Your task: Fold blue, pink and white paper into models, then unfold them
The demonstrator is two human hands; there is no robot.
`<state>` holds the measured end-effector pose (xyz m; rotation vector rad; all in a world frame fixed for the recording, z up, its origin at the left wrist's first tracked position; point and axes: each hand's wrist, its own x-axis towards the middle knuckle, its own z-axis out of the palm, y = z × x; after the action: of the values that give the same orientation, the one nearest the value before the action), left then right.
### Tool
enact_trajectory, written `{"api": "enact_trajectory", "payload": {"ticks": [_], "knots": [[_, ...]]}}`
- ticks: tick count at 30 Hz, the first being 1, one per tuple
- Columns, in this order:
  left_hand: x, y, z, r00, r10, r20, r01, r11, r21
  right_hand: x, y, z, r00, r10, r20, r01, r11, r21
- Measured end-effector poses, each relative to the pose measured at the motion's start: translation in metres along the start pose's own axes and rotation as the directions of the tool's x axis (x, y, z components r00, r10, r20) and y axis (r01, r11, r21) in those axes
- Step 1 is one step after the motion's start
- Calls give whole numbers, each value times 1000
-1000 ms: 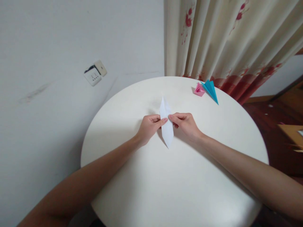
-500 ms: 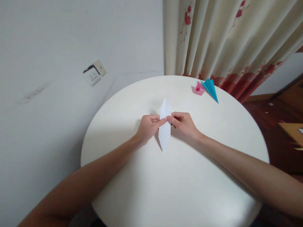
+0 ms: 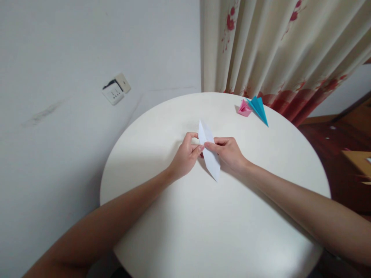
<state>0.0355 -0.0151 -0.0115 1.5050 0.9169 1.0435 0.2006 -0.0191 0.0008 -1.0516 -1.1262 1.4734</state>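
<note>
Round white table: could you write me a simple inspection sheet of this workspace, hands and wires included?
Surface: round white table, pale top.
Job's things: folded white paper, long with pointed ends, held aslant.
Clutter: pink folded paper beside blue folded paper, toward the far right edge.
Hands: left hand and right hand both pinch the white paper.
Cables: none clearly seen; dark shape by the wall socket unclear.
Surroundings: smudged pale wall, floral curtain.

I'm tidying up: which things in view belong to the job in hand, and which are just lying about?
In use:
elongated white folded paper, pointed at both ends, held by left hand and right hand
round white table underneath

Lying about:
pink folded paper piece
pointed blue folded paper piece
</note>
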Motion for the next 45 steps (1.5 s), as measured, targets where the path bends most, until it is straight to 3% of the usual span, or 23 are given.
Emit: {"api": "enact_trajectory", "payload": {"ticks": [4, 8, 13, 24, 38, 45], "knots": [[7, 7, -11, 991, 74, -115, -66, 995, 76, -3, -2, 0, 999, 17, 27, -17, 1000, -23], [14, 13, -25, 967, 131, -216, -137, 990, -13, -7, -1, 0, 994, 71, 88, -67, 997, -46], [15, 11, -32, 979, 108, -171, -130, 984, -125, -11, 1, 2, 984, 89, 154, -87, 996, -21], [11, 18, -27, 996, 70, -51, -84, 929, -360, -13, 1, 3, 959, 162, 233, -183, 981, 70], [11, 17, -25, 996, 47, -70, -69, 927, -368, -17, -2, 3, 940, 200, 276, -239, 964, 113], [10, 14, -26, 998, 59, -30, -66, 914, -400, -18, -3, 4, 928, 214, 304, -266, 953, 142]]}}
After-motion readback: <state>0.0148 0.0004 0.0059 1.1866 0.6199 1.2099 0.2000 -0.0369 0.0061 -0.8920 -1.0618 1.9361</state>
